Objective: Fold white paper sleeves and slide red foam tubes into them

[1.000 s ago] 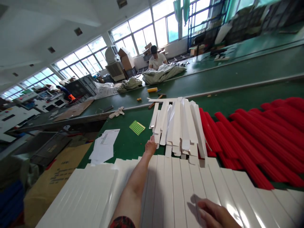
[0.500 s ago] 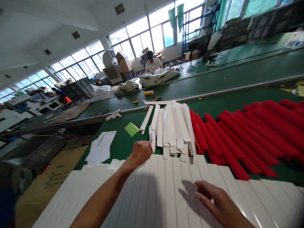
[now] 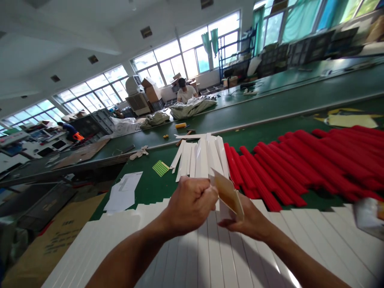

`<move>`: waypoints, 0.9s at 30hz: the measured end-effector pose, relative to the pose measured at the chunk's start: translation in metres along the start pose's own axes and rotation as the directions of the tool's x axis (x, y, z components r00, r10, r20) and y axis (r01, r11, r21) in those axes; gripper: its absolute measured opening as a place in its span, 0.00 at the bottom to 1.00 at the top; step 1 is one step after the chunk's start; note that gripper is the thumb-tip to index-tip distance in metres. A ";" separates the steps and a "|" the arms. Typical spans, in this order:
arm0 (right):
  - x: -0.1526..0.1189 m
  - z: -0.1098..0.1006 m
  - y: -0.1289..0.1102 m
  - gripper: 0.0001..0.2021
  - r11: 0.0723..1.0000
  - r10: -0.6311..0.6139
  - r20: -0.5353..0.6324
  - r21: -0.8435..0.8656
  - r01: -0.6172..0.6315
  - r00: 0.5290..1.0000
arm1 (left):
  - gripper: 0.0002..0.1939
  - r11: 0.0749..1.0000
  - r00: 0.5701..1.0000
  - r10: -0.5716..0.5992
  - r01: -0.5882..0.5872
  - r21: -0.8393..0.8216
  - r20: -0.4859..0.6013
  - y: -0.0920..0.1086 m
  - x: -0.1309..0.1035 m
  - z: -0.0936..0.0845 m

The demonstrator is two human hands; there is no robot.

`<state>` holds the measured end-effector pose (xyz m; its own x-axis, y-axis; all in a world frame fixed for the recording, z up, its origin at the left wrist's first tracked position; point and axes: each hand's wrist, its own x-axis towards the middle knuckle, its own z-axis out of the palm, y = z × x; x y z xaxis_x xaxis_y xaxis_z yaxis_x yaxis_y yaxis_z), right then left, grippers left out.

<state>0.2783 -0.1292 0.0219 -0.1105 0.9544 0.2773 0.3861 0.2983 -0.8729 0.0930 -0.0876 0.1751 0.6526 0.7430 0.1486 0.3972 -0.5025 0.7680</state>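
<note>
A folded white cardboard strip (image 3: 228, 193) with a tan inner face is raised in front of me, its near end spread apart. My left hand (image 3: 190, 204) is closed in a fist against its left side, the fingertips partly hidden. From the right, my right hand (image 3: 250, 220) wraps round the same strip with thumb and fingers. Beneath both hands lie long white boxes (image 3: 192, 256) side by side. Just beyond is a loose pile of flat white cardboard strips (image 3: 204, 154).
Red ribbed rolls (image 3: 300, 164) are heaped at the right. Left on the green table are printed paper (image 3: 124, 192), a green sticker sheet (image 3: 161, 168) and a glove (image 3: 139, 153). A silver-white object (image 3: 370, 216) stands at the right edge. A person (image 3: 186, 92) sits across the tables.
My left hand has lifted a strip from the pile and brought it nearer. My right hand has moved up and taken hold of it too. The view has turned to the right.
</note>
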 end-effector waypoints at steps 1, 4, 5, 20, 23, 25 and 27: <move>-0.008 -0.003 0.002 0.36 0.999 0.043 -0.027 0.003 -0.043 0.999 | 0.22 0.999 1.000 0.010 -0.011 -0.053 -0.021 -0.005 0.002 0.009; -0.030 -0.011 0.011 0.30 0.984 0.173 -0.113 -0.022 -0.176 0.978 | 0.27 0.975 0.992 0.067 -0.088 -0.204 -0.108 -0.030 0.007 0.046; -0.036 -0.013 0.014 0.29 0.978 0.205 -0.129 -0.023 -0.209 0.970 | 0.35 0.962 0.991 0.071 -0.097 -0.254 -0.110 -0.039 0.009 0.062; 0.009 -0.106 0.190 0.24 0.369 0.673 -0.559 -0.314 -0.875 0.485 | 0.28 0.843 0.889 -0.232 -0.019 -0.537 -0.395 -0.068 0.063 0.126; 0.014 -0.105 0.205 0.18 0.324 0.656 -0.588 -0.347 -0.880 0.474 | 0.28 0.821 0.887 -0.242 -0.028 -0.570 -0.392 -0.073 0.069 0.139; 0.018 -0.109 0.200 0.14 0.352 0.600 -0.614 -0.375 -0.858 0.514 | 0.25 0.823 0.881 -0.249 -0.027 -0.568 -0.403 -0.074 0.071 0.145; 0.020 -0.125 0.180 0.12 0.438 0.490 -0.636 -0.411 -0.799 0.596 | 0.23 0.826 0.886 -0.235 -0.035 -0.563 -0.400 -0.075 0.074 0.150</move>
<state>0.4606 -0.0581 -0.0797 0.7061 0.7081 -0.0077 0.6337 -0.6366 -0.4394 0.2086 -0.0616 0.0351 0.2270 0.9531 0.2003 -0.0580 -0.1920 0.9797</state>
